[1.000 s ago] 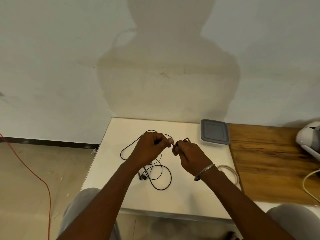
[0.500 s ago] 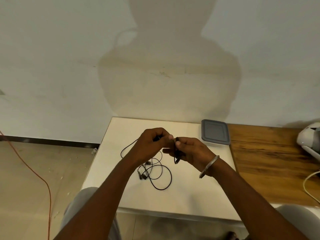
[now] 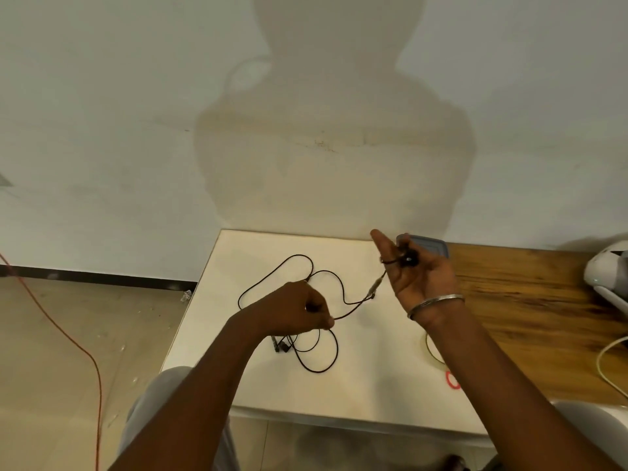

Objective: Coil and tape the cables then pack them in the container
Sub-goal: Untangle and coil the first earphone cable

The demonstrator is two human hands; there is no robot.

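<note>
Head view, the only one. Right hand (image 3: 421,277) is raised palm-up, thumb out, fingers curled round one end of the thin black cable (image 3: 353,302), with a turn round one finger. Left hand (image 3: 299,311) is lower and pinches the same cable between thumb and fingertip. The slack lies in loose loops on the white table (image 3: 373,385).

Coiling looks barely begun. Feed from the left under light tension, lay even turns over the right fingers, and watch the loops near the plugs for snags.

Grey-lidded rectangular plastic container (image 3: 431,244) sits just behind the right hand, lid on. Pale translucent ring (image 3: 429,350), likely tape, is beside the right forearm.
</note>
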